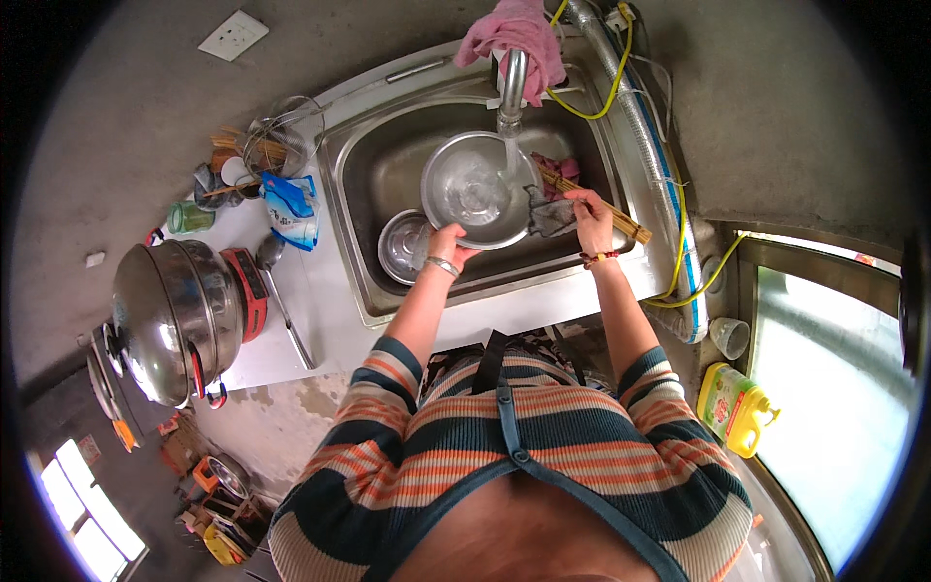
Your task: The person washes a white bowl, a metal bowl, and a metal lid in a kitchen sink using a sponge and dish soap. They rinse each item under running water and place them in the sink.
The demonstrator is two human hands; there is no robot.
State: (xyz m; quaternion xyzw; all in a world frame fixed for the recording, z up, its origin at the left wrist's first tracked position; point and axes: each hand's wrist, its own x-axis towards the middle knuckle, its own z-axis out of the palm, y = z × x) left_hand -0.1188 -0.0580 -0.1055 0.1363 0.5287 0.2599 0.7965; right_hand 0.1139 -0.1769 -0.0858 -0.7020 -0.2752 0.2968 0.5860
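Observation:
My left hand [452, 251] grips the near rim of a round metal basin [444, 200], tilted slightly in the sink. Water runs into it from the faucet [513, 87]. In my right hand [593, 218], at the basin's right side, is a dark grey cloth [551, 216] pinched by one corner. A second round metal bowl [393, 251] lies on the sink floor to the left, partly behind the basin and my left hand. Beyond my right hand, a tied bundle of bamboo sticks [629, 225] slants across the sink's right side, over a dark pink cloth [566, 166].
A pink cloth [502, 33] drapes over the faucet's base. Left of the steel sink [374, 156] stand a blue and white bag [291, 211], a ladle [280, 298], a large lidded steel pot [174, 320] and a green glass jar [190, 217]. A foil-wrapped pipe [647, 131] and yellow hose [618, 80] run along the right.

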